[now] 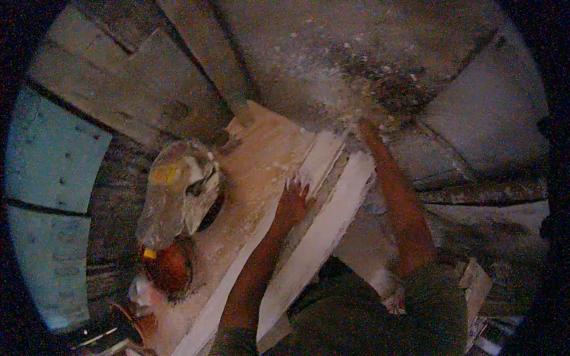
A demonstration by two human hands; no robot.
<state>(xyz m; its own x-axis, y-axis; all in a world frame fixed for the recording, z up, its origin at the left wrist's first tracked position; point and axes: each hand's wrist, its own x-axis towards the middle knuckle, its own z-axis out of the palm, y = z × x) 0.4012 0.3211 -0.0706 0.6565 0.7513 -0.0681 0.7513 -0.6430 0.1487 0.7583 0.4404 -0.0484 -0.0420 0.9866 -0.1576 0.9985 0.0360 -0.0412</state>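
My left hand [293, 199] lies on a pale wooden board [320, 155], its fingers stretched out and spread. A second long pale board [347, 187] runs alongside, nearer my body. Past the far ends of the boards, my right arm reaches out. My right hand [369, 130] is dim and smeared there, so its fingers and anything in them cannot be made out. Both boards rest along a brown wooden bench top [261, 139].
On the bench's left stands a dusty, bulky object [172, 190] with a yellow label. Near it are a reddish-orange rounded thing [169, 267] and a whitish item [142, 293]. Pale scraps [386, 77] litter the floor beyond. Light blue panels [53, 154] stand at far left.
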